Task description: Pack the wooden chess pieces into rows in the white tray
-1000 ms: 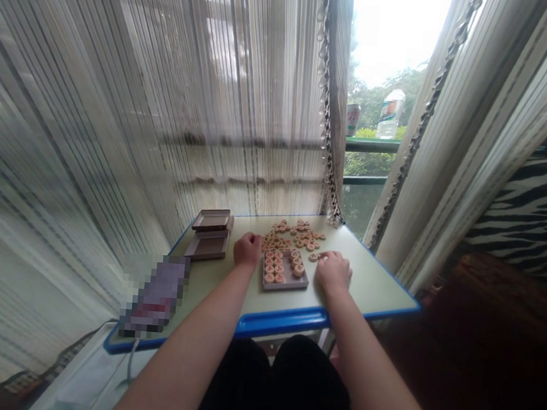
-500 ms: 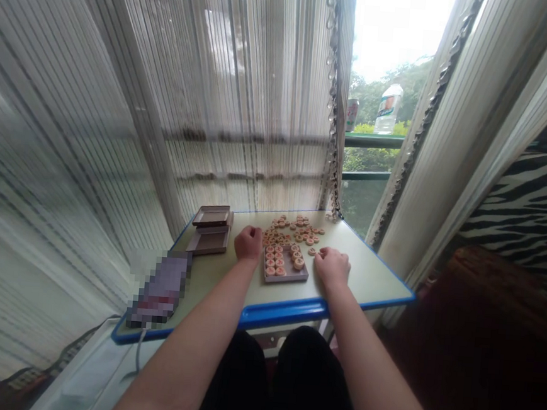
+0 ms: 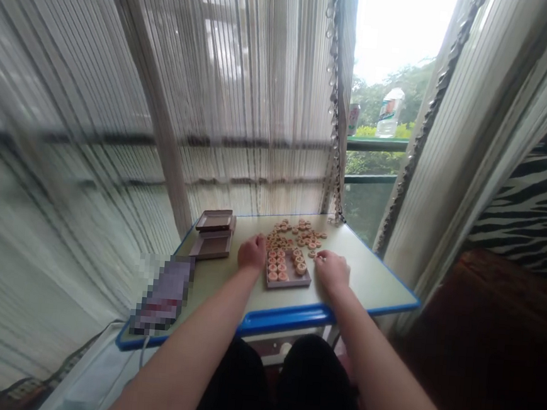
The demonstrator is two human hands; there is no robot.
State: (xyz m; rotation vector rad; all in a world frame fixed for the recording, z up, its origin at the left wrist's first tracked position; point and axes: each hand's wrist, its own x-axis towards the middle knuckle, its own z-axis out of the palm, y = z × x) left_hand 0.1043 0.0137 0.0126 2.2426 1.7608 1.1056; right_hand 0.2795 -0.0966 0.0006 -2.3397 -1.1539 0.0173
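Observation:
A shallow box (image 3: 288, 284) holds round wooden xiangqi pieces (image 3: 278, 276), in two rows along its left side and a shorter row at its right. Beyond it lies a loose spread of more pieces (image 3: 280, 238). My left hand (image 3: 252, 254) is closed just left of the box, knuckles up, close to the spread; what its fingers hold, if anything, is hidden. To the right of the box, my right hand (image 3: 333, 271) rests low over the table, its fingertips pinched on what looks like one piece. A single piece (image 3: 312, 253) lies beside those fingertips.
Two open box parts (image 3: 212, 245) sit at the table's back left. A blurred-out flat object (image 3: 165, 294) with a cable lies at the left edge. The table (image 3: 376, 286) has a blue rim. Beyond the curtain, a bottle (image 3: 389, 116) and a can (image 3: 353, 120) stand on a ledge.
The view has shifted slightly, so everything sits a little lower and further right. My left fist has turned a bit toward the pieces; my right hand stays nearly in place.

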